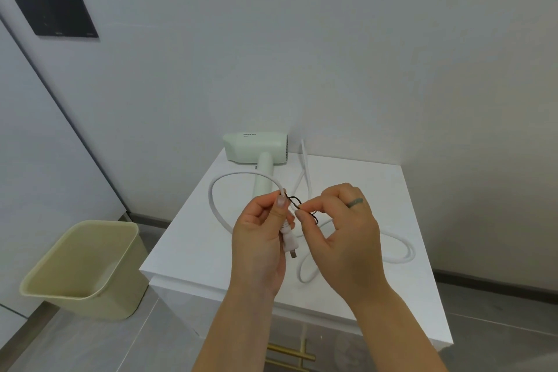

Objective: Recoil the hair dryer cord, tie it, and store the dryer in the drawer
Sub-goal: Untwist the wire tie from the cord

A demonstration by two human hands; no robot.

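Note:
A pale green hair dryer [256, 149] lies at the back of the white cabinet top [356, 187], handle pointing toward me. Its white cord [216, 211] loops loosely over the top, partly hidden behind my hands. My left hand [259, 238] grips the cord just above the white plug [290, 243], which hangs below my fingers. My right hand [341, 229], with a ring on it, pinches a thin dark twist tie [297, 202] that runs between both hands. Below the front edge, a gold drawer handle [290, 355] shows.
A beige waste bin [81, 269] stands on the grey floor to the left of the cabinet. White walls close in behind and to the right. A dark panel [54, 12] is set in the wall at upper left.

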